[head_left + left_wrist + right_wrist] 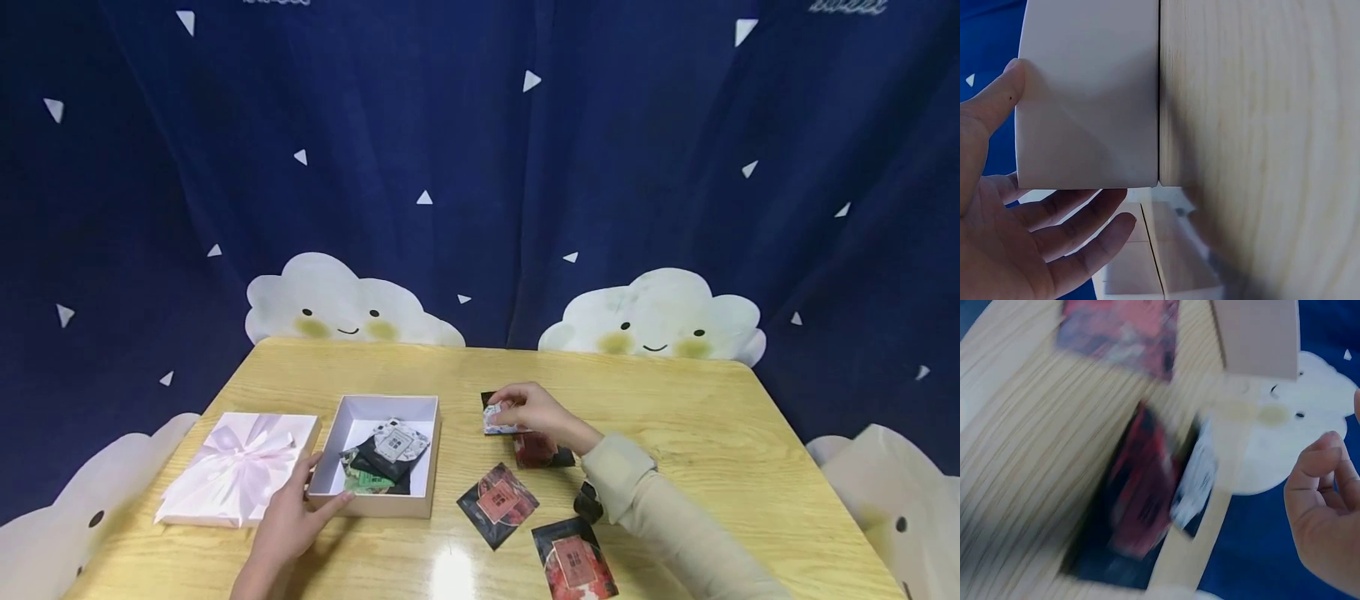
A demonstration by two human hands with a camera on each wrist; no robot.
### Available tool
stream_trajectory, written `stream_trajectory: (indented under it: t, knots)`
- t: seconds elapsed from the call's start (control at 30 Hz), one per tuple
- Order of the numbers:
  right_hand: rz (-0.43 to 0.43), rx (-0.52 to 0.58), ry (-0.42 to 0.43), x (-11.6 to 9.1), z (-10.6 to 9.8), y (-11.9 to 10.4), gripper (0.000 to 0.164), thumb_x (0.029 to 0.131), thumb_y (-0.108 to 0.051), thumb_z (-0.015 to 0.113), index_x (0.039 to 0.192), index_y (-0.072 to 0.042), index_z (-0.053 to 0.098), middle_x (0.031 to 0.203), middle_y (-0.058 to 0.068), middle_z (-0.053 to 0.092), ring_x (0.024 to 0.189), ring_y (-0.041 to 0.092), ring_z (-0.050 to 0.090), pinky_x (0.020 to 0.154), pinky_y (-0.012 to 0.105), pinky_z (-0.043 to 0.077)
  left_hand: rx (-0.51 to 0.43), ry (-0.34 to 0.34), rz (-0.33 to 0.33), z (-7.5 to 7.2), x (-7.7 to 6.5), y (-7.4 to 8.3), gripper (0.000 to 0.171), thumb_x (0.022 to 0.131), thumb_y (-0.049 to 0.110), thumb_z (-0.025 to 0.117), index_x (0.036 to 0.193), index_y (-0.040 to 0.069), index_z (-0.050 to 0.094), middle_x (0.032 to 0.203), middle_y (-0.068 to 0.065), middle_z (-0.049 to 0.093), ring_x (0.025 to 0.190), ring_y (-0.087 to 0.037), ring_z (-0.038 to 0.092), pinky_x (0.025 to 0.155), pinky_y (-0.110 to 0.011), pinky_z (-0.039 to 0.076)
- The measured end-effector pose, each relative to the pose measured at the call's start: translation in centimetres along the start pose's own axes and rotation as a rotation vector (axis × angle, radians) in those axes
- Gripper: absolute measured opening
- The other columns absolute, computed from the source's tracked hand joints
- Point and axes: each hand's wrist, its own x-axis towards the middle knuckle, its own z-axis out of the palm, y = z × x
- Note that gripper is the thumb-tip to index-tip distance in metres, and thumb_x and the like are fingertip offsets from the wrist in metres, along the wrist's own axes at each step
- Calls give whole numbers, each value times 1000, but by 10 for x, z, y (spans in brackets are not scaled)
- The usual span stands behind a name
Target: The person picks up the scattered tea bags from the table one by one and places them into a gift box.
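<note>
An open white box (pixel 431 471) holds overlapping sachets, among them a white one (pixel 395 442) and a green one (pixel 367 481). My left hand (pixel 288 517) spans the box's near left corner. In the left wrist view its thumb touches the rim and its loosely spread fingers lie along the adjoining side. My right hand (pixel 528 410) is over a small white-and-black sachet (pixel 495 420). The right wrist view shows its bent fingers apart from that sachet, holding nothing visible. Beside it lies a red-and-black sachet (pixel 1141 506), partly under the hand in the head view.
Two more red-and-black sachets, one nearer the box (pixel 498 502) and one at the front (pixel 576 562), lie on the wooden table (pixel 675 417). A small black object (pixel 587 503) sits by the right sleeve. Left of the box is a bow-tied white lid (pixel 243 467).
</note>
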Motion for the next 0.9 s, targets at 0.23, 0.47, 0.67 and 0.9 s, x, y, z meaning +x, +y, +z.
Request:
stream_trajectory:
  t: [0.23,0.47,0.67,0.9]
  knots:
    - [-23,-110,22,-12,-21,29,39,75,-8,72,108,9,59,87,13,58,68,15,48,58,31,43,9,-4,-5,2,-4,-3,73,74,31,75,128,-5,41,106,-32,57,86,-35,60,69,-47,48]
    - [-40,-187,93,-16,-36,48,44,72,-6,73,110,10,58,101,24,57,81,20,49,68,29,42,22,7,4,1,-3,-3,73,74,31,75,127,-5,42,105,-31,57,79,-27,60,65,-42,47]
    - [62,-194,158,-16,-44,61,49,71,-6,75,115,6,57,108,21,56,88,25,52,71,34,45,21,4,-5,1,-1,-3,73,74,31,75,128,-4,41,107,-32,57,81,-29,60,66,-43,48]
    - [151,-207,171,-14,-52,76,64,67,-10,79,124,4,52,126,22,50,116,39,44,95,48,38,4,3,-2,0,0,-1,73,75,31,75,128,-5,41,108,-33,56,84,-33,60,68,-46,48]
